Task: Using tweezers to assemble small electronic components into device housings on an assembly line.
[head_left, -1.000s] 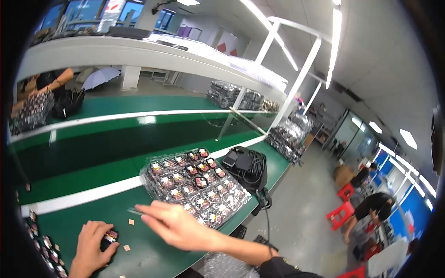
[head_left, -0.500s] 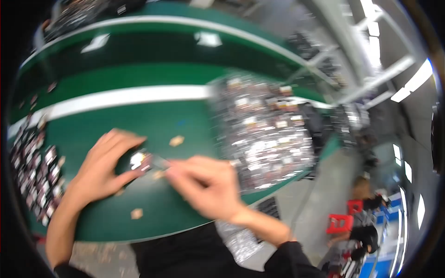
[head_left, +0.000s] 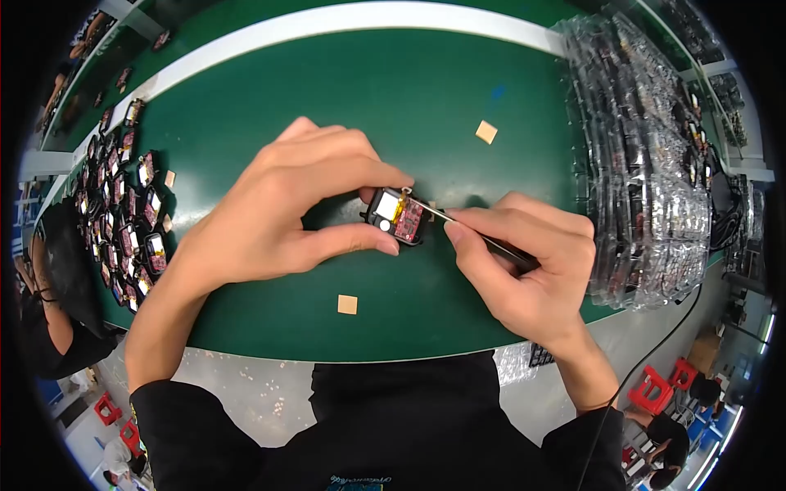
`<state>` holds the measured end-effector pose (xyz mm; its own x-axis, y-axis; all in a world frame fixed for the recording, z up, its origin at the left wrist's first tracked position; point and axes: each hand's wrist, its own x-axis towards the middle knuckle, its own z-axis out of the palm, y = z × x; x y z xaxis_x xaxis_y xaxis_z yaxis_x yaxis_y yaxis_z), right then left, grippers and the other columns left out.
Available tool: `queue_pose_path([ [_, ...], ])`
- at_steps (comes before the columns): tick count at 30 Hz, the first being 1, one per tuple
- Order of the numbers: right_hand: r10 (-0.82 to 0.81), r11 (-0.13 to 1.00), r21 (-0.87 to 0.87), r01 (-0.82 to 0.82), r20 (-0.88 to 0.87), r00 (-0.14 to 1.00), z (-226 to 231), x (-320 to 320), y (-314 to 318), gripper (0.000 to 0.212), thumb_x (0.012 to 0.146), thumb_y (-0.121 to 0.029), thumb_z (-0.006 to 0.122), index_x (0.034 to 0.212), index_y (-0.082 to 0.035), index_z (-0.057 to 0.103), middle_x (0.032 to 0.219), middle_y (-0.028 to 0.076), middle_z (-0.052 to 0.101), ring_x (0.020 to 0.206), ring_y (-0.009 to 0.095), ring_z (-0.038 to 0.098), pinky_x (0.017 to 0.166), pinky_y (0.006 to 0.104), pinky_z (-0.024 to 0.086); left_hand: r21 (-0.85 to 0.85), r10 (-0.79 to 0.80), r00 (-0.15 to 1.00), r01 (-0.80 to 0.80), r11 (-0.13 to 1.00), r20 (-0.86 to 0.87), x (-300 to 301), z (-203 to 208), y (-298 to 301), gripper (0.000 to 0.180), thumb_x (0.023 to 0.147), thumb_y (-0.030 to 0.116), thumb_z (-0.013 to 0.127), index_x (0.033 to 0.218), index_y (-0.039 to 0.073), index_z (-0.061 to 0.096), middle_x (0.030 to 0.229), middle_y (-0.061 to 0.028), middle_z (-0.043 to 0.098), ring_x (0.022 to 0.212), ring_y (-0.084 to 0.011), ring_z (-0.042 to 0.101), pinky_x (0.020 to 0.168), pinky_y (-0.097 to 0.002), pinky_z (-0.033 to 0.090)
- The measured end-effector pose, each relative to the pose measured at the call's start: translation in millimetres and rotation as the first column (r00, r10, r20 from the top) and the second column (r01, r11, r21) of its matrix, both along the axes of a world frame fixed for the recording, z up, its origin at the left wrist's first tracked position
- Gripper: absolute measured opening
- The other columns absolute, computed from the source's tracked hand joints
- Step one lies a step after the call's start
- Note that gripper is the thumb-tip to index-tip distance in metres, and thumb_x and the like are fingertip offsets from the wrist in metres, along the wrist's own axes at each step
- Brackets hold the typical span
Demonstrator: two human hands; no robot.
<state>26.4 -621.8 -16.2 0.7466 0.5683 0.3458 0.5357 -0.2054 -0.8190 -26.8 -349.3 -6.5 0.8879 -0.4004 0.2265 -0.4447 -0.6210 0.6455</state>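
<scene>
Near the middle of the green table, my left hand (head_left: 286,204) grips a small open electronic device (head_left: 398,216) by its edges, thumb below and fingers above. The device has a black case, a dark red circuit board, a white block and a yellowish strip. Pinched in my right hand (head_left: 532,262) is a pair of tweezers (head_left: 499,249), dark with a thin metal tip. That tip reaches the top edge of the device, close to my left fingertips. A small tan square (head_left: 347,304) lies on the table below the hands.
Many similar devices (head_left: 128,239) lie clustered at the left. Stacked clear plastic trays (head_left: 647,188) stand at the right. Another tan square (head_left: 486,132) is farther back, before a white strip (head_left: 344,18). A person's arm (head_left: 51,307) shows at the far left; red stools (head_left: 651,389) stand lower right.
The view has swung and sharpened, so the table sits differently in it. Both hands still hold the device and tweezers; the tip now meets the device's top edge.
</scene>
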Motion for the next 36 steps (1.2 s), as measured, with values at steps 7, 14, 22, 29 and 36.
queue_pose_path([
  [7, -0.001, 0.990, -0.140, 0.006, 0.031, 1.000, 5.5, -1.0, 1.4, 0.014, 0.084, 0.009, 0.084, 0.098, 0.005, 0.084, 0.068, 0.003, 0.065, 0.054, 0.007, 0.050, 0.050, 0.0253, 0.034, 0.000, -0.002, 1.000, 0.002, 1.000, 0.002, 3.0, -5.0, 0.7, 0.059, 0.073, 0.034, 0.097, 0.120, 0.001, 0.083, 0.096, -0.0065, 0.075, 0.087, -0.0230, 0.066, 0.083, -0.0372, 0.041],
  [14, -0.030, 0.993, -0.110, 0.042, 0.115, 0.993, 4.3, -2.6, -3.5, 0.022, 0.082, 0.010, 0.086, 0.104, 0.003, 0.086, 0.071, 0.002, 0.066, 0.053, 0.004, 0.047, 0.050, 0.0235, 0.032, -0.015, 0.049, 0.999, -0.049, 0.999, -0.002, 2.9, -2.4, -4.7, 0.062, 0.069, 0.037, 0.099, 0.119, 0.004, 0.083, 0.090, -0.0035, 0.072, 0.078, -0.0176, 0.058, 0.077, -0.0330, 0.039],
  [22, -0.040, 0.992, -0.103, 0.072, 0.285, 0.958, -5.1, -5.7, 1.1, 0.030, 0.078, 0.011, 0.089, 0.107, 0.003, 0.086, 0.079, 0.002, 0.069, 0.054, 0.002, 0.044, 0.048, 0.0225, 0.030, 0.006, 0.062, 0.998, -0.062, 0.998, 0.015, 3.4, -4.3, -3.1, 0.061, 0.067, 0.035, 0.101, 0.116, 0.005, 0.082, 0.086, -0.0023, 0.069, 0.072, -0.0151, 0.052, 0.077, -0.0315, 0.040],
  [29, 0.004, 0.993, -0.114, 0.029, 0.276, 0.961, -1.6, -2.8, 1.8, 0.025, 0.081, 0.012, 0.086, 0.105, 0.003, 0.086, 0.076, 0.003, 0.069, 0.056, 0.005, 0.052, 0.051, 0.0233, 0.036, -0.011, -0.002, 1.000, 0.002, 1.000, -0.006, 9.1, -3.1, 3.9, 0.064, 0.064, 0.036, 0.101, 0.116, 0.003, 0.083, 0.090, -0.0035, 0.073, 0.072, -0.0146, 0.053, 0.076, -0.0309, 0.039],
  [36, 0.048, 0.990, -0.137, -0.044, 0.022, 0.999, 4.1, 0.4, -4.6, 0.019, 0.085, 0.008, 0.086, 0.103, 0.003, 0.086, 0.073, 0.005, 0.070, 0.061, 0.009, 0.061, 0.056, 0.0240, 0.042, -0.048, -0.080, 0.993, 0.076, 0.996, -0.093, 13.0, -3.5, 12.8, 0.068, 0.065, 0.045, 0.099, 0.116, 0.003, 0.084, 0.097, -0.0041, 0.078, 0.075, -0.0139, 0.053, 0.075, -0.0310, 0.037],
])
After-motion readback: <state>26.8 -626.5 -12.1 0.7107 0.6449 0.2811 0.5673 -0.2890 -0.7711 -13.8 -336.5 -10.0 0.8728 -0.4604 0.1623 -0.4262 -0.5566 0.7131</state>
